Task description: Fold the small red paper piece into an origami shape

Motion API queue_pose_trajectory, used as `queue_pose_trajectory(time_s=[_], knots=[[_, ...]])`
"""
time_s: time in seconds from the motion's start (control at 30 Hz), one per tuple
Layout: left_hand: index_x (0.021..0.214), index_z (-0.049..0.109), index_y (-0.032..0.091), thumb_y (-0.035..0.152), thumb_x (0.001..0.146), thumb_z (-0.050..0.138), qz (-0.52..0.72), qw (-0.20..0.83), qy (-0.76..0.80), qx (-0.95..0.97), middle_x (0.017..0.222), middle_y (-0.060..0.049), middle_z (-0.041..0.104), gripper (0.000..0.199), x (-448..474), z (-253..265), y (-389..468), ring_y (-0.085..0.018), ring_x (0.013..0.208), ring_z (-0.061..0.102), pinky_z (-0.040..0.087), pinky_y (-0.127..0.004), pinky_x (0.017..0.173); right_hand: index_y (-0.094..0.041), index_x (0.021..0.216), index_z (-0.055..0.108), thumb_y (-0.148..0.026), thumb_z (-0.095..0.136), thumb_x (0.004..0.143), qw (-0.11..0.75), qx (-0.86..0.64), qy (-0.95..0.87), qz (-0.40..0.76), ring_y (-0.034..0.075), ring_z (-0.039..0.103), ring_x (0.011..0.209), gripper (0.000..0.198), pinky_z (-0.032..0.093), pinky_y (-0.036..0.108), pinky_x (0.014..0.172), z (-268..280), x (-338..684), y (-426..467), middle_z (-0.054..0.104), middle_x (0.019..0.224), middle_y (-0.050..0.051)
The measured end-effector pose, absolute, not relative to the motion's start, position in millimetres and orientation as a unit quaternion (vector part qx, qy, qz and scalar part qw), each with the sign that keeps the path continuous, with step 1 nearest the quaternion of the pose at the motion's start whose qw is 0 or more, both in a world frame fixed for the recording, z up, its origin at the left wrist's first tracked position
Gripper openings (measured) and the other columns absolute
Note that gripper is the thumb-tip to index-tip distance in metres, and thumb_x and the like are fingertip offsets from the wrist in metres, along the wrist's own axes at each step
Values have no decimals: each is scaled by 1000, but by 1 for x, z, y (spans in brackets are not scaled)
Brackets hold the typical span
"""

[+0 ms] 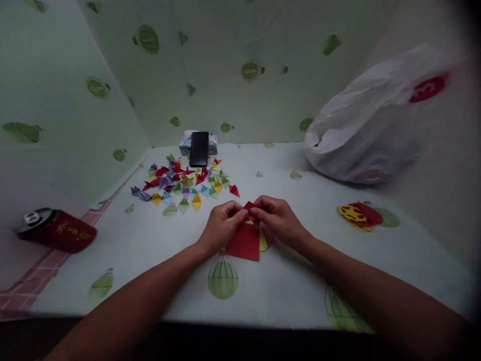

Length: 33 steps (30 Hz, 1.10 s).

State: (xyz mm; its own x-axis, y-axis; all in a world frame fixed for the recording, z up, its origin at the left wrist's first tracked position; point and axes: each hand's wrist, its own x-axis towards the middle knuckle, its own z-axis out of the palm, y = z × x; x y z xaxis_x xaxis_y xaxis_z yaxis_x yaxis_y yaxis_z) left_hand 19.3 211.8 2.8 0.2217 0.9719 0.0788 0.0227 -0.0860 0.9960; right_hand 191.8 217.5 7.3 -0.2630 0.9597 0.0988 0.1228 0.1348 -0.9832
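Between my two hands is a small folded piece of red paper (249, 206), pinched from both sides. My left hand (224, 220) has thumb and fingers closed on its left edge. On the right edge, my right hand (276, 216) pinches it the same way. Just below lie flat sheets of origami paper, with a red square sheet (244, 243) on top and a yellow sheet (263, 241) showing at the right. Beyond my left hand spreads a pile of small folded paper pieces (180, 180) in red, purple, green, blue and yellow.
A black phone (199, 149) leans on a tissue pack (212, 144) at the back. A red drink can (60, 230) stands far left. On the right are a white plastic bag (356, 130) and yellow and red paper cut-outs (355, 214). The patterned table (180, 296) ends in front.
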Motion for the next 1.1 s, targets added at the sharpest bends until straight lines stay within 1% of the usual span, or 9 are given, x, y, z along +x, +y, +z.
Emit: queue_pose_trajectory(time_s=[0.07, 0.13, 0.3, 0.37, 0.5, 0.67, 0.77, 0.87, 1.1], knots=[[72, 66, 15, 36, 82, 69, 452, 514, 436, 584, 71, -2, 67, 23, 20, 3, 211, -13, 65, 58, 44, -25, 62, -17, 71, 60, -42, 66, 86, 435, -440, -612, 492, 12, 57, 56, 29, 45, 27, 56, 6, 191, 217, 63, 64, 0], [71, 64, 16, 36, 82, 69, 461, 519, 444, 566, 70, -1, 67, 23, 21, 2, 210, -13, 64, 58, 44, -25, 62, -18, 72, 60, -46, 64, 88, 447, -430, -581, 527, 12, 58, 55, 33, 45, 27, 56, 3, 191, 217, 63, 64, 0], [71, 61, 16, 38, 83, 69, 468, 535, 455, 536, 65, 0, 65, 26, 23, 0, 208, -13, 61, 58, 46, -26, 62, -17, 75, 61, -46, 75, 79, 398, -390, -527, 641, 11, 59, 53, 33, 45, 24, 54, -6, 188, 218, 64, 60, 0], [70, 60, 16, 38, 83, 69, 469, 532, 451, 542, 64, 0, 63, 27, 22, 0, 207, -12, 59, 56, 44, -25, 60, -17, 71, 59, -45, 76, 78, 394, -400, -530, 636, 11, 57, 50, 34, 43, 23, 51, -7, 187, 217, 63, 56, -1], [68, 58, 16, 37, 84, 68, 469, 522, 452, 551, 65, 1, 61, 29, 21, 0, 207, -11, 59, 52, 41, -24, 59, -18, 70, 58, -45, 72, 81, 413, -409, -544, 606, 11, 55, 48, 33, 42, 23, 48, -3, 186, 213, 60, 56, -2], [75, 60, 16, 36, 83, 71, 488, 543, 427, 534, 70, -1, 66, 24, 19, -4, 210, -13, 65, 60, 47, -26, 65, -18, 72, 59, -50, 67, 85, 393, -395, -547, 625, 11, 58, 48, 35, 43, 24, 46, -3, 189, 214, 63, 61, 0], [83, 60, 17, 31, 79, 74, 512, 550, 408, 519, 75, 0, 66, 20, 20, -3, 213, -13, 68, 63, 49, -26, 67, -19, 79, 60, -44, 69, 85, 415, -399, -560, 596, 11, 58, 51, 28, 44, 23, 49, -4, 191, 216, 63, 64, -2], [87, 60, 18, 26, 75, 77, 527, 524, 415, 525, 81, 1, 64, 22, 21, -2, 215, -12, 72, 63, 50, -24, 69, -20, 90, 59, -37, 73, 83, 454, -385, -556, 580, 11, 61, 56, 23, 47, 24, 54, -4, 192, 216, 63, 67, -4], [83, 61, 18, 25, 76, 76, 514, 528, 417, 532, 77, 1, 64, 18, 22, -2, 213, -12, 71, 62, 49, -24, 69, -21, 93, 55, -29, 69, 84, 478, -379, -577, 544, 12, 62, 59, 18, 47, 27, 59, -1, 192, 214, 61, 69, -4]])
